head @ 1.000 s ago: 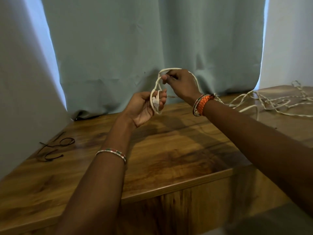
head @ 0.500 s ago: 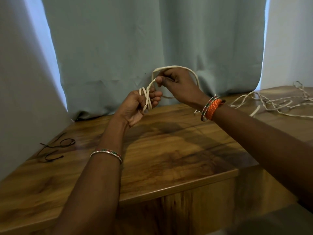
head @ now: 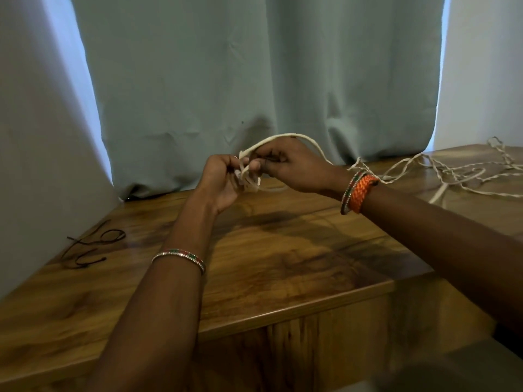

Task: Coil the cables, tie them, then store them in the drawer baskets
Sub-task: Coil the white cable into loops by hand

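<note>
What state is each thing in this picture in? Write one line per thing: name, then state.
white cable: partly coiled in both hands, the rest loose and tangled on the table
left hand: gripping the coils
right hand: pinching a loop
black ties: lying loose on the table
curtain: drawn

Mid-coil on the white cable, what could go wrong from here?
1. The uncoiled white cable lies tangled on the table at the right; pulling more in may drag a snarl or knot.
2. The left hand holds only a few small loops; they may slip when the right hand adds the next one.
</note>
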Demonstrator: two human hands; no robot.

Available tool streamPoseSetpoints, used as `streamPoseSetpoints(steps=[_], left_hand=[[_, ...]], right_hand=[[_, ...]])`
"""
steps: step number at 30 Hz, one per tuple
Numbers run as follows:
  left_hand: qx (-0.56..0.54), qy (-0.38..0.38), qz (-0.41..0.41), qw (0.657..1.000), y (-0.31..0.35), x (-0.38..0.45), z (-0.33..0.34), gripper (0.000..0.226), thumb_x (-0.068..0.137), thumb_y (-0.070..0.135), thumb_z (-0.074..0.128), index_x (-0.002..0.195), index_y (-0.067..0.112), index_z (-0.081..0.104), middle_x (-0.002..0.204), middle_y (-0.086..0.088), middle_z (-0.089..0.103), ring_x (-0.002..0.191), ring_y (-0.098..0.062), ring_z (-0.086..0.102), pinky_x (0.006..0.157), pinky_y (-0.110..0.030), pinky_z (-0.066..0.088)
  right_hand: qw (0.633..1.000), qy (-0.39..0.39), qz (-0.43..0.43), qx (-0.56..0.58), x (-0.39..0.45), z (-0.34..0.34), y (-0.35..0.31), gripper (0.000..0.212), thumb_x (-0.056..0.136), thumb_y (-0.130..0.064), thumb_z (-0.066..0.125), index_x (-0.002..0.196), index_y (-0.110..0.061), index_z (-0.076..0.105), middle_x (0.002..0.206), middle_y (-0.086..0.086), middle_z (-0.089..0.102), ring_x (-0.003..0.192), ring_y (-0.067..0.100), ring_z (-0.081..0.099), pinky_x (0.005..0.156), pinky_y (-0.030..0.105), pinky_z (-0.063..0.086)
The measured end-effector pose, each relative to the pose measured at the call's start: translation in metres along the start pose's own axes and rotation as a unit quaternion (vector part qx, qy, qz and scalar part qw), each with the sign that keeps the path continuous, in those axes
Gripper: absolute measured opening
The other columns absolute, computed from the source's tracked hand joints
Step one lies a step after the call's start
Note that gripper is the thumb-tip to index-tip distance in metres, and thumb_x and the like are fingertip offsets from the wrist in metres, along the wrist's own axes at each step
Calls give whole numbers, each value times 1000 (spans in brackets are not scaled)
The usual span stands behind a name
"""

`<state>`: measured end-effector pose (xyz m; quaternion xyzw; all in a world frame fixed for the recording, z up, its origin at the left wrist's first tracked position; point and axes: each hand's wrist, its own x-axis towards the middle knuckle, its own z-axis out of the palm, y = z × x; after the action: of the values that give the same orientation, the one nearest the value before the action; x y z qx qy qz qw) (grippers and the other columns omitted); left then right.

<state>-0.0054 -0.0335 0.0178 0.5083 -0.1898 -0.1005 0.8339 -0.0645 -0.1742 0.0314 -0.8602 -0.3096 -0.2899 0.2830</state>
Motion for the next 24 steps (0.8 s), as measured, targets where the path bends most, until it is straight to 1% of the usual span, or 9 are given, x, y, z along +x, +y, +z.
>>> streamPoseSetpoints(steps=[3,7,10,13,15,18,21,22,24], left_hand=[[33,-24,-24,999,-5,-1,6,29,84,3,26,71,5,52,51,-5,58,44,-13,57,48,-19,50],[-12,-50,-23,998,-4,-4,9,24,75,2,28,72,4,52,54,-8,58,49,-18,61,77,-27,51],[-20,-53,-13,998,-4,-7,9,26,63,6,33,59,5,58,52,-9,56,46,-19,58,56,-24,54],[25,-49,-4,998,-4,-8,9,35,78,7,27,57,10,55,47,-4,52,40,-14,51,44,-18,46],[59,-37,5,998,-6,-8,11,38,87,7,21,66,7,53,47,-5,58,38,-14,54,42,-17,46],[103,-12,9,995,-5,-8,7,34,86,5,20,74,0,52,53,-10,66,41,-16,60,42,-16,47],[101,-18,-15,995,-4,-4,4,28,82,6,20,80,3,48,89,-22,70,66,-24,71,47,-21,46],[104,-23,-21,994,-4,-4,5,25,82,6,20,78,5,45,92,-24,68,63,-24,69,45,-20,43],[105,-41,-25,993,-3,-6,5,21,81,5,23,73,8,43,67,-15,67,45,-17,54,38,-16,37]], right_hand=[[993,30,27,114,8,-3,0,20,95,-7,51,85,5,64,65,-2,60,56,-4,56,57,10,42],[984,89,71,136,12,-7,6,26,97,-11,50,88,9,64,59,-8,57,49,-6,52,54,7,41],[975,67,86,193,9,2,7,25,98,-12,48,88,8,62,64,1,59,51,2,56,56,17,48],[966,64,73,239,10,10,3,21,97,-10,49,83,0,61,68,7,59,52,9,57,52,23,50],[984,91,52,144,15,9,5,20,96,-12,53,83,-3,65,70,6,63,55,9,59,55,24,50],[992,117,28,-32,22,3,10,18,90,-24,60,84,-13,72,80,1,71,77,12,65,74,35,52],[985,129,24,-107,24,-4,13,20,89,-32,60,88,-17,75,81,-2,71,76,10,63,72,33,50],[983,135,24,-125,24,-4,14,20,89,-32,60,89,-19,75,81,-3,71,76,9,62,70,32,49],[978,151,22,-140,25,-4,17,20,89,-33,59,90,-22,75,80,-6,70,76,9,62,68,31,49]])
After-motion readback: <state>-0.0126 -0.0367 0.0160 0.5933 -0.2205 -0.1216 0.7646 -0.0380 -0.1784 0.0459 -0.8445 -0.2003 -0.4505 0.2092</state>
